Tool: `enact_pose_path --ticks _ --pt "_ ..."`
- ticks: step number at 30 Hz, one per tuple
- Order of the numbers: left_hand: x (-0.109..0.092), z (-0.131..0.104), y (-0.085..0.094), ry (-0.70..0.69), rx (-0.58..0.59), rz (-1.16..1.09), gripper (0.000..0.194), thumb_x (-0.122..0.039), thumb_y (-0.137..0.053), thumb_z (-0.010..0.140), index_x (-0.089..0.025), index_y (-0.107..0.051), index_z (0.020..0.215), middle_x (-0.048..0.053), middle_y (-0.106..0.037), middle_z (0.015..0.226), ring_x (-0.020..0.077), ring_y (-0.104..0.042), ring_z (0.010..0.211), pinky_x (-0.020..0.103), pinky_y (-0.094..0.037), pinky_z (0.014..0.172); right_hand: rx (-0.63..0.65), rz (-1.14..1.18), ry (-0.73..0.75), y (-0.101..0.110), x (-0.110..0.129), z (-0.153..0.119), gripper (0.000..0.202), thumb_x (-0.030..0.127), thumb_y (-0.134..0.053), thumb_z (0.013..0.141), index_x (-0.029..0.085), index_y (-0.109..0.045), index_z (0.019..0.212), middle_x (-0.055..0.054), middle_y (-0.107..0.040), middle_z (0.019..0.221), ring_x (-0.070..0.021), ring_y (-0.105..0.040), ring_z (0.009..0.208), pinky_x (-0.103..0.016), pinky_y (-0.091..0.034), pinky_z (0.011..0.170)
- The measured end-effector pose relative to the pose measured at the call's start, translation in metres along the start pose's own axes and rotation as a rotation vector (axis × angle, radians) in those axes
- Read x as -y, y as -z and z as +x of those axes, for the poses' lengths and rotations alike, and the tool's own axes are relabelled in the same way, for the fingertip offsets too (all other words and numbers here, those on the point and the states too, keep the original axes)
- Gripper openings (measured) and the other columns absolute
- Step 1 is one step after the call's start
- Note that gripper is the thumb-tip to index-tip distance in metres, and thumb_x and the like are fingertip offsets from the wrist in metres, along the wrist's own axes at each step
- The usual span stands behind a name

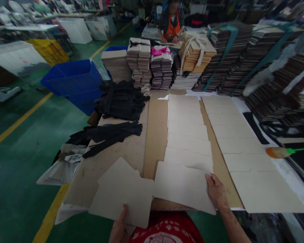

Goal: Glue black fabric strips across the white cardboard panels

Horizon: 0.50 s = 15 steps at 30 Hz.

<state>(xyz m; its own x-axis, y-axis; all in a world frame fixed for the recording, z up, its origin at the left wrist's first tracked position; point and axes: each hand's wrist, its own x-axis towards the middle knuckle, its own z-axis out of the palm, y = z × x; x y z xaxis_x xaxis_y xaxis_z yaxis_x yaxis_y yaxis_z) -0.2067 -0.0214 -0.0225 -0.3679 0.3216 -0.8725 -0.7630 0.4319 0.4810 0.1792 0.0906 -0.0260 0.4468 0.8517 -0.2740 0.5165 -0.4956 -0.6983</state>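
My left hand grips a few light grey cardboard pieces near the table's front edge, thumb on top. The fingers beneath them are hidden. With thumb and fingers closed on its right edge, my right hand holds another cardboard panel. That panel lies at the near end of a column of overlapping cardboard panels running away from me. To the right, a second overlapping column of panels stretches along the table.
Black fabric strips lie on the table's left side, beside a blue bin. Tied stacks of boards line the back. A brush with a green handle rests at right. A co-worker in an orange apron stands beyond.
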Motion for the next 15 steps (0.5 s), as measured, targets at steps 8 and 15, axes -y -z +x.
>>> enact_pose_path --ticks 8,15 --pt "-0.002 -0.019 -0.009 -0.017 -0.004 0.024 0.057 -0.013 -0.063 0.086 -0.017 -0.043 0.14 0.005 -0.076 0.084 0.0197 -0.073 0.069 0.03 -0.061 0.067 -0.03 -0.088 -0.002 -0.008 -0.023 0.002 0.062 0.059 -0.038 0.083 0.013 -0.068 0.112 -0.017 -0.072 0.103 -0.0301 -0.066 0.095 -0.041 -0.05 0.086" --pt "-0.021 -0.022 0.017 -0.115 0.039 0.024 0.067 -0.01 -0.067 0.081 -0.024 -0.044 0.142 0.004 -0.078 0.095 0.0233 -0.074 0.091 0.029 -0.061 0.08 -0.043 -0.167 0.062 -0.005 -0.033 0.003 0.06 0.056 -0.039 0.085 0.012 -0.069 0.113 -0.017 -0.072 0.105 -0.029 -0.067 0.096 -0.039 -0.051 0.087"
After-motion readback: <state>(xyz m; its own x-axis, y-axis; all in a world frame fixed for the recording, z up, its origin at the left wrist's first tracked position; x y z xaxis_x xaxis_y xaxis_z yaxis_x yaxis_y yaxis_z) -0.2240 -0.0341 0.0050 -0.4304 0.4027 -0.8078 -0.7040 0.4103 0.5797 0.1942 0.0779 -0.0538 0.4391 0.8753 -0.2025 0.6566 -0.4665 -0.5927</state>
